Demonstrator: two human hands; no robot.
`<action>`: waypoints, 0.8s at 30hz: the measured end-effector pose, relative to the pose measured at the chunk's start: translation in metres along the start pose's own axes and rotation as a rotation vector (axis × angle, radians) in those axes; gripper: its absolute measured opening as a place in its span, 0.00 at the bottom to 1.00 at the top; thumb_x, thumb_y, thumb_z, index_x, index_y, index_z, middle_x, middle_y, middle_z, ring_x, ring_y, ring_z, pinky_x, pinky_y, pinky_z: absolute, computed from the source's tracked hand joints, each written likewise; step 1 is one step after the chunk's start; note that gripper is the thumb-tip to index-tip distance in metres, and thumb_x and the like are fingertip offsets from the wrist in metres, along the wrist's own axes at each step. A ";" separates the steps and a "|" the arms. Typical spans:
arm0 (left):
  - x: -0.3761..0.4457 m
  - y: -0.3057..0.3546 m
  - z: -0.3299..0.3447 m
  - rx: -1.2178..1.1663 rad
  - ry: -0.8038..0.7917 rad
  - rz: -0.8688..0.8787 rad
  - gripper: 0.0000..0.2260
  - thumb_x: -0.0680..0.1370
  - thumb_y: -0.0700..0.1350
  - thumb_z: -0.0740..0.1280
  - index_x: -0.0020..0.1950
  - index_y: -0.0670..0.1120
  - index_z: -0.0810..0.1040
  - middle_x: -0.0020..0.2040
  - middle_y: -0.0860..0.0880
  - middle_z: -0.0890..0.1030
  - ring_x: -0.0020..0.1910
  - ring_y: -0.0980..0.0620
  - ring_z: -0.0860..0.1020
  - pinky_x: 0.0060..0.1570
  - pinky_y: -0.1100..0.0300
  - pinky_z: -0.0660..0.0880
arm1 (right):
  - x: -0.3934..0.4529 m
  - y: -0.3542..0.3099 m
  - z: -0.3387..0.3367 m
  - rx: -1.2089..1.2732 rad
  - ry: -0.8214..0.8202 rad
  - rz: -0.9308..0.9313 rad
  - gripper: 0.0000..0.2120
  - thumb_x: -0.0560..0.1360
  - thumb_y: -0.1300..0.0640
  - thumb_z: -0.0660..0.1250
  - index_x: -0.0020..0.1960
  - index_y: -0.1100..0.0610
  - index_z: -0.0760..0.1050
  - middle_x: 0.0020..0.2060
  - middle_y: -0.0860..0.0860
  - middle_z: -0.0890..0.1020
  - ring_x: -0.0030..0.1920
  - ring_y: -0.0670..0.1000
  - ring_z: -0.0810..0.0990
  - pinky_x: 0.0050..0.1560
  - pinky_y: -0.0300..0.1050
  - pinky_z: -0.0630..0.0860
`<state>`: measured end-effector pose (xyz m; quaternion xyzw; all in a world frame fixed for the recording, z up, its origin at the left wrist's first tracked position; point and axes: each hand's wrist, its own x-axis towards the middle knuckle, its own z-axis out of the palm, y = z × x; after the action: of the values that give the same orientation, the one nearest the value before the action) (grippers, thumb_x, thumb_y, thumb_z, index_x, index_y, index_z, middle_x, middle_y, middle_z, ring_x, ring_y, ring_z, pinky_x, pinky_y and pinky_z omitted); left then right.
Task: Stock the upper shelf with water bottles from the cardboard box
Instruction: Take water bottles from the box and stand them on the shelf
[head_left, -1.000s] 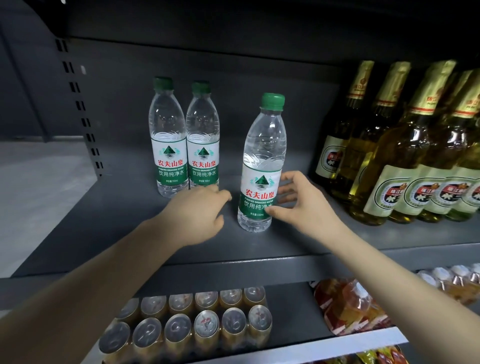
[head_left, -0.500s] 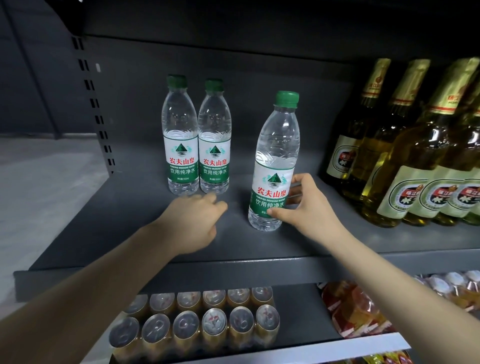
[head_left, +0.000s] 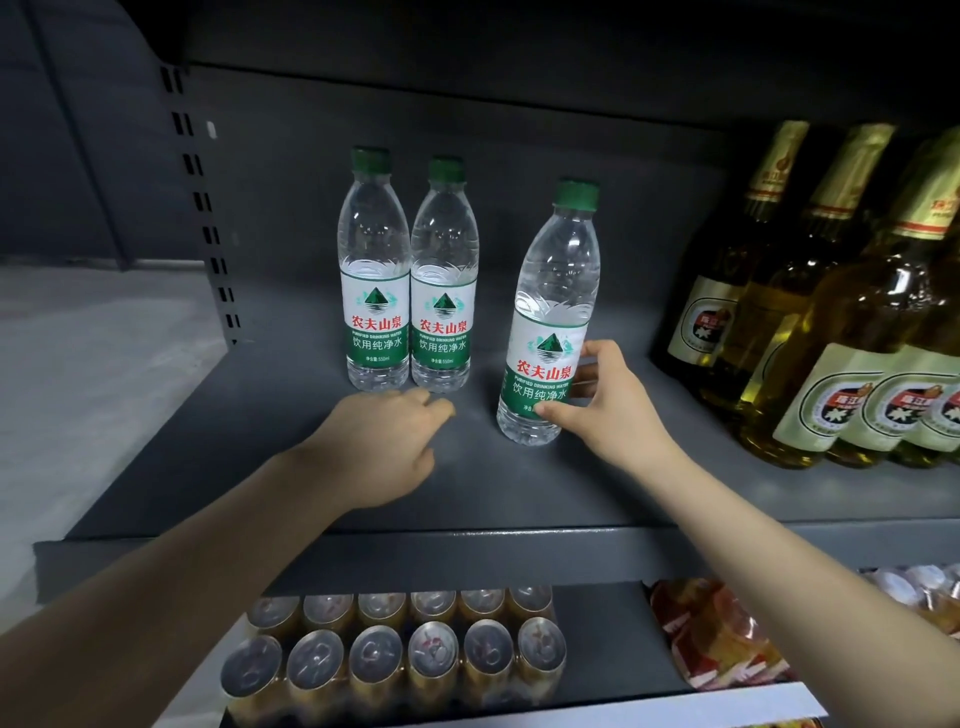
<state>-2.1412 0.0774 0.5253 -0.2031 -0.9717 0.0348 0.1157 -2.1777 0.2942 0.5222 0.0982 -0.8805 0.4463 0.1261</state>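
A dark grey metal upper shelf (head_left: 260, 467) carries everything. The third water bottle (head_left: 550, 322) stands right of the shelved pair (head_left: 408, 270), apart; the right hand (head_left: 608, 410) pinches its label between thumb and fingers. Best slide it upright against the pair. The left hand (head_left: 379, 447), loosely curled, holds nothing. Beer bottles (head_left: 831, 312) crowd further right.
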 end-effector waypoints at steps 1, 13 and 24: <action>0.000 -0.001 0.000 -0.011 0.013 0.000 0.16 0.78 0.47 0.56 0.66 0.48 0.66 0.59 0.50 0.73 0.59 0.48 0.74 0.53 0.55 0.74 | 0.003 0.000 0.001 0.001 -0.003 0.002 0.27 0.65 0.60 0.76 0.56 0.53 0.63 0.47 0.45 0.75 0.50 0.48 0.76 0.56 0.46 0.75; 0.002 -0.008 0.001 -0.075 0.119 0.042 0.20 0.76 0.49 0.50 0.67 0.51 0.67 0.59 0.51 0.75 0.59 0.48 0.75 0.51 0.57 0.73 | 0.039 0.000 0.012 0.007 -0.018 0.016 0.25 0.66 0.62 0.75 0.56 0.53 0.66 0.41 0.41 0.74 0.46 0.48 0.76 0.51 0.41 0.72; 0.010 -0.012 0.006 -0.087 0.092 0.046 0.18 0.78 0.47 0.53 0.67 0.52 0.67 0.59 0.51 0.75 0.60 0.49 0.74 0.52 0.55 0.72 | 0.063 0.003 0.021 0.008 -0.006 0.029 0.23 0.64 0.63 0.76 0.52 0.54 0.66 0.40 0.43 0.75 0.46 0.50 0.77 0.52 0.46 0.76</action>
<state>-2.1557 0.0701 0.5232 -0.2316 -0.9610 -0.0141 0.1502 -2.2414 0.2751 0.5269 0.0876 -0.8804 0.4512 0.1165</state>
